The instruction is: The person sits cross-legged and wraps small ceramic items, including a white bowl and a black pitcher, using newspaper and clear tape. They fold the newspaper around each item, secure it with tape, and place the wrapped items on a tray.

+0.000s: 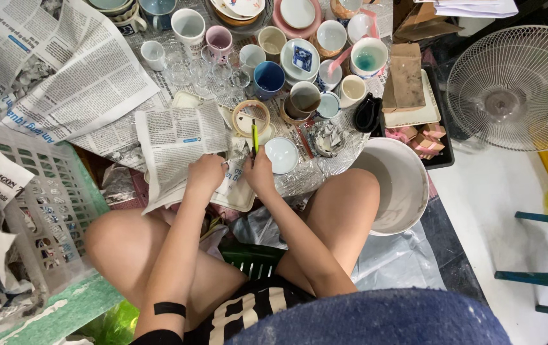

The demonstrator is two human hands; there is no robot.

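Observation:
My left hand [205, 174] presses down on a sheet of newspaper [175, 144] that lies over a flat cream tray [239, 199] in front of my knees. My right hand [259, 171] is closed around a thin yellow-green tool [254, 136] that points up and away from me. Just beyond the tool lies a roll of tape [251, 118]. A small white dish [281, 155] sits right beside my right hand. What lies under my hands on the tray is hidden.
Several cups, bowls and small glasses [267, 79] crowd the floor ahead on newspaper. A white bucket [396, 182] stands by my right knee, a pale plastic basket [44, 204] at my left, a fan [518, 86] to the right, blue chair legs [539, 275] beyond.

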